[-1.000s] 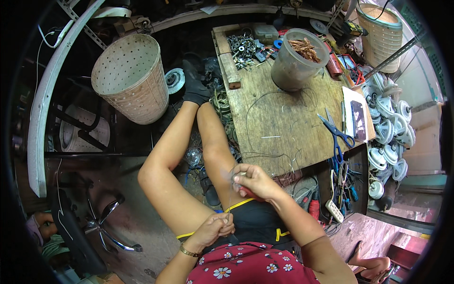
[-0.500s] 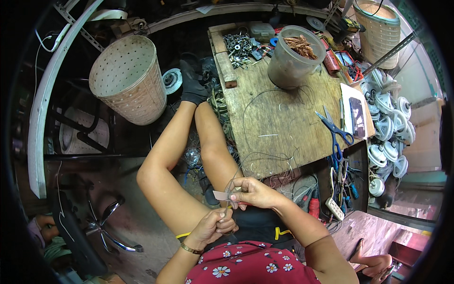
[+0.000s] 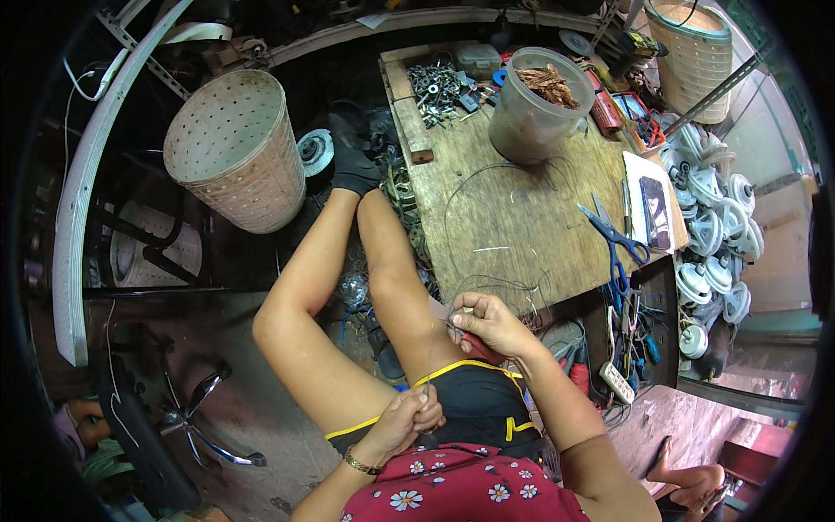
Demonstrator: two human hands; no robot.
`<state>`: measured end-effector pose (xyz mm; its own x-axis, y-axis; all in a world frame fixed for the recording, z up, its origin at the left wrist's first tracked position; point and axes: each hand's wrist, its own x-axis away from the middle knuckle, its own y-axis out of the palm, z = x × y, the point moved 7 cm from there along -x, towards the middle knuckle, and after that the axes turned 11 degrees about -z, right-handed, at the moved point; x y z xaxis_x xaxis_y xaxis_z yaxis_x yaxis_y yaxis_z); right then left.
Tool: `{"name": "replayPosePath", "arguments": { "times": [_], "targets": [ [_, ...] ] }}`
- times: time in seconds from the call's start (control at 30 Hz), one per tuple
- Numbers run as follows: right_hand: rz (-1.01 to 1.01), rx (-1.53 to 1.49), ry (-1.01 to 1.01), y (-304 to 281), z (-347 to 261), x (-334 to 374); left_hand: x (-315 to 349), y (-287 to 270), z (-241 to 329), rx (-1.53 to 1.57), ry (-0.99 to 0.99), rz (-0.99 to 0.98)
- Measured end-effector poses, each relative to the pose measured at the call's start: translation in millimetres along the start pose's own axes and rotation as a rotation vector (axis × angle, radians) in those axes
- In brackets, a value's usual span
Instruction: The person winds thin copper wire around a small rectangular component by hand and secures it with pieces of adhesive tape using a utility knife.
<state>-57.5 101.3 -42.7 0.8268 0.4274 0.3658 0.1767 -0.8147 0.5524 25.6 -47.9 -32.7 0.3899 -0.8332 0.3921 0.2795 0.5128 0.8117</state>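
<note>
My left hand (image 3: 406,420) is closed in a fist over my lap, on what looks like the end of a thin wire; most of it is hidden in the fingers. Up and to the right, near the front edge of the wooden bench, my right hand (image 3: 489,326) is pinched on a knife with a red handle (image 3: 478,348). Its flat pale blade mostly hides behind the fingers. Thin grey wire (image 3: 500,283) runs in loose loops from near the right hand over the bench top.
On the bench (image 3: 487,209) stand a plastic tub (image 3: 526,130) of copper scraps, blue-handled scissors (image 3: 616,239), a phone (image 3: 654,209) and a heap of small metal parts (image 3: 437,90). A perforated basket (image 3: 243,174) is at left. White pulley-like parts (image 3: 715,235) are piled at right.
My right hand has moved up and right with the knife, away from my left hand. The left hand has stayed nearly in place, slightly lower. The hands are now apart.
</note>
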Motion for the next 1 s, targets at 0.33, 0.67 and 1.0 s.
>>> {"name": "replayPosePath", "arguments": {
  "times": [0.33,0.67,1.0],
  "targets": [
    [0.180,-0.094,-0.157,-31,-17,15,-3,-15,62,-0.533,0.273,0.303],
    [0.956,1.352,-0.310,-67,-103,55,-31,-10,65,-0.312,0.292,0.326],
    [-0.037,1.336,-0.763,43,-91,26,-52,17,79,-0.196,0.269,0.064]
  ]
}}
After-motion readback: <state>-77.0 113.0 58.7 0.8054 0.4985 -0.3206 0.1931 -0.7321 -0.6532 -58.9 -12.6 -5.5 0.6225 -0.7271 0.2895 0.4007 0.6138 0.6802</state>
